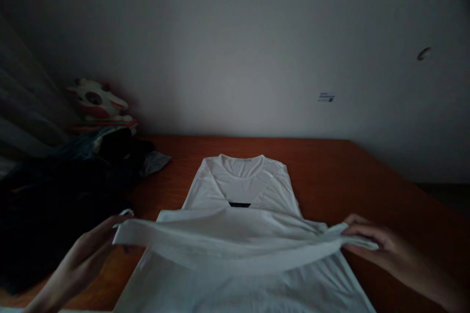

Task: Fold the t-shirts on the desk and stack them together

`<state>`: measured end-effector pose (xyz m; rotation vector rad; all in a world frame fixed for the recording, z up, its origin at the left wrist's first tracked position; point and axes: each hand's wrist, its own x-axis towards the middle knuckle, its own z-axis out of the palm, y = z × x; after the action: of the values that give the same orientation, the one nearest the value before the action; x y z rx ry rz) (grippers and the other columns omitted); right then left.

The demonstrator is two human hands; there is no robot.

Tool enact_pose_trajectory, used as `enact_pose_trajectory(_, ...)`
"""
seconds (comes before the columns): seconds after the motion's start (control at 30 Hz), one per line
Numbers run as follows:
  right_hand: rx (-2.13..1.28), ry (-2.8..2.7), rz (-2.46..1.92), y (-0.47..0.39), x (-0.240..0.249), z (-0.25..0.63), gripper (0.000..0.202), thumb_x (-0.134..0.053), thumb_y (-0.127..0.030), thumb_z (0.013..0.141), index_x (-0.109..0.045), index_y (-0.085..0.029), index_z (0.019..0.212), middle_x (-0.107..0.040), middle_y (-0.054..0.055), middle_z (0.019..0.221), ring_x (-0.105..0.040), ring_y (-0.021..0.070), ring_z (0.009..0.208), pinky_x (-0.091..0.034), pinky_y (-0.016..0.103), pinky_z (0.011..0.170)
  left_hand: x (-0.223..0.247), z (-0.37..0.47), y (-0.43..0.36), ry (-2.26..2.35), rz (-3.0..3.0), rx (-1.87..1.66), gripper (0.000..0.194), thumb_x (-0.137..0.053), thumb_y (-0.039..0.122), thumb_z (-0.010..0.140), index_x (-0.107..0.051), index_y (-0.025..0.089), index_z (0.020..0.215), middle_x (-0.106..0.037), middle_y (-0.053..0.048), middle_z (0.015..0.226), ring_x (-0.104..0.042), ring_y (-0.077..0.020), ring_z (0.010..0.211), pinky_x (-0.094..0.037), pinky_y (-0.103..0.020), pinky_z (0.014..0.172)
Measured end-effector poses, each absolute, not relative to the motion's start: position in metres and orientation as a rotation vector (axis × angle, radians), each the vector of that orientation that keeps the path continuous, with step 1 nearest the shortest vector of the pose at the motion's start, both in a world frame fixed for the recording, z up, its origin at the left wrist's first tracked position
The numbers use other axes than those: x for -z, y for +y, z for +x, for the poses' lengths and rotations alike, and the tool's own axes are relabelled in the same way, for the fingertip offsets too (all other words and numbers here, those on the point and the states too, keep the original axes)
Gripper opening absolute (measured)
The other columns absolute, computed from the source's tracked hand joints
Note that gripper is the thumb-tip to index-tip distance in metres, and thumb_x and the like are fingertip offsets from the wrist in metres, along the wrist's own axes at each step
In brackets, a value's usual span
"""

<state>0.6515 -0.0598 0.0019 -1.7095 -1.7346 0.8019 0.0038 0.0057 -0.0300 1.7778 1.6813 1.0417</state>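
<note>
A white shirt (249, 288) lies on the table with its round neckline toward the wall. A small dark patch shows on its chest. Across its middle, a raised strip of white fabric is stretched between my two hands. At its left end, my left hand (91, 247) is closed on the fabric, with some fingertips hidden behind it. My right hand (376, 242) pinches the other end between thumb and fingers, and a corner sticks out past the grip. The strip sags slightly and covers part of the shirt beneath.
The reddish-brown wooden table (323, 176) meets a pale wall (238, 49) at the back. Dark clothes (66, 195) are heaped on the left, with a grey cloth (156, 162) at their edge. A white and red cow-shaped toy (99, 100) stands behind the heap. Curtains (29, 88) hang at far left.
</note>
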Motion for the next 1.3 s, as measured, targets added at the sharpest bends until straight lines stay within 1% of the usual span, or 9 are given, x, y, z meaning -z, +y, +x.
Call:
enact_pose_trajectory(0.17,-0.660,-1.432,-1.756,0.024,-0.016,0.635,0.056,-0.069,-0.073,0.072,-0.078,-0.019,0.086,-0.076,0.010,0.092,-0.071,0.0268,0.085,-0.055,0.030,0.070,-0.009,0.079,0.106,1.557,1.540,-1.239,0.046,-0.064,0.060,0.072,-0.070,0.019,0.093,-0.066,-0.002,0.067,-0.058,-0.0177,0.059,-0.050,-0.027,0.056)
enact_pose_trajectory(0.27,-0.591,-1.359,-1.896,0.066,0.004,0.635,0.056,-0.067,-0.073,0.070,-0.073,-0.017,0.072,-0.071,0.007,0.066,-0.066,0.0237,0.064,-0.046,0.029,0.054,0.001,0.108,0.164,1.714,1.640,-1.161,0.043,-0.049,0.056,0.075,-0.067,0.018,0.083,-0.069,-0.004,0.073,-0.062,-0.0196,0.067,-0.051,-0.028,0.063)
enact_pose_trajectory(0.37,-0.557,-1.388,-1.897,0.093,0.036,0.640,0.042,-0.067,-0.060,0.072,-0.068,-0.019,0.065,-0.066,0.003,0.056,-0.063,0.0206,0.058,-0.045,0.028,0.054,0.023,0.118,0.198,1.788,1.703,-1.006,0.029,-0.056,0.048,0.068,-0.067,0.021,0.071,-0.072,-0.006,0.072,-0.068,-0.0256,0.076,-0.053,-0.031,0.070)
enact_pose_trajectory(0.47,-0.534,-1.332,-1.854,0.105,0.062,0.644,0.023,-0.066,-0.045,0.072,-0.066,-0.022,0.073,-0.071,0.004,0.066,-0.067,0.0206,0.064,-0.049,0.028,0.059,0.037,0.118,0.210,1.777,1.770,-0.912,0.032,-0.065,0.048,0.063,-0.071,0.021,0.081,-0.077,-0.008,0.085,-0.071,-0.0278,0.086,-0.054,-0.033,0.079)
enact_pose_trajectory(0.57,-0.502,-1.301,-1.747,0.109,0.072,0.648,0.022,-0.063,-0.038,0.073,-0.064,-0.023,0.089,-0.076,0.006,0.084,-0.070,0.0213,0.075,-0.053,0.029,0.065,0.039,0.114,0.215,1.767,1.867,-0.828,0.045,-0.069,0.050,0.062,-0.071,0.021,0.097,-0.078,-0.010,0.098,-0.072,-0.0279,0.089,-0.055,-0.035,0.082)
enact_pose_trajectory(0.73,-0.344,-1.454,-1.639,0.114,0.066,0.656,0.026,-0.051,-0.038,0.083,-0.071,-0.023,0.088,-0.077,0.008,0.092,-0.070,0.0233,0.088,-0.054,0.033,0.079,0.030,0.111,0.225,1.751,1.813,-1.027,0.036,-0.066,0.054,0.071,-0.068,0.022,0.088,-0.078,-0.007,0.089,-0.072,-0.0241,0.083,-0.057,-0.033,0.078)
enact_pose_trajectory(0.9,-0.412,-1.527,-1.745,0.123,0.066,0.656,0.037,-0.052,-0.030,0.079,-0.078,-0.021,0.103,-0.079,0.008,0.095,-0.072,0.0226,0.081,-0.056,0.033,0.076,0.028,0.116,0.234,1.796,1.579,-1.256,0.039,-0.074,0.051,0.068,-0.064,0.020,0.090,-0.076,-0.008,0.091,-0.071,-0.0226,0.085,-0.057,-0.031,0.074)
enact_pose_trajectory(1.1,-0.119,-1.536,-1.584,0.139,0.070,0.660,0.042,-0.047,-0.032,0.083,-0.075,-0.023,0.114,-0.074,0.009,0.124,-0.068,0.0239,0.112,-0.051,0.038,0.101,0.021,0.120,0.240,1.836,1.498,-1.376,0.037,-0.080,0.048,0.065,-0.060,0.022,0.083,-0.076,-0.007,0.091,-0.072,-0.0232,0.089,-0.057,-0.031,0.077)
enact_pose_trajectory(1.3,-0.013,-1.584,-1.625,0.153,0.062,0.657,0.043,-0.046,-0.027,0.085,-0.074,-0.021,0.116,-0.074,0.010,0.123,-0.068,0.0240,0.112,-0.049,0.040,0.105,0.015,0.121,0.250,1.714,1.329,-1.369,0.036,-0.081,0.041,0.067,-0.060,0.019,0.088,-0.074,-0.004,0.080,-0.071,-0.0184,0.065,-0.055,-0.027,0.058)
